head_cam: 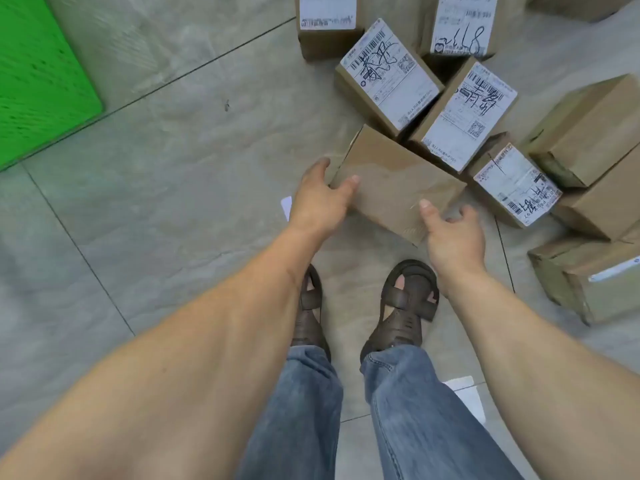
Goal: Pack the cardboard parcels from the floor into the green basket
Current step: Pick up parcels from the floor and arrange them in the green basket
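A person stood on a grey tiled floor (180,188), bent over with both bare arms reaching down. Between the hands lay a plain brown cardboard parcel (394,181), turned blank side up and angled on the floor just ahead of the person's brown sandals (405,299). The left hand (320,199) held the parcel's near left corner, thumb on top and fingers curled round the side. The right hand (453,233) was at the near right corner, thumb touching the top and fingers spread past the edge (whether it truly gripped, I could not tell). Beyond and to the right, more brown cardboard parcels (464,116) with white shipping labels crowded together, several touching. The bright green perforated basket (38,81) sat well apart at the far left, only one corner in sight. Blue jeans (412,410) covered the legs.
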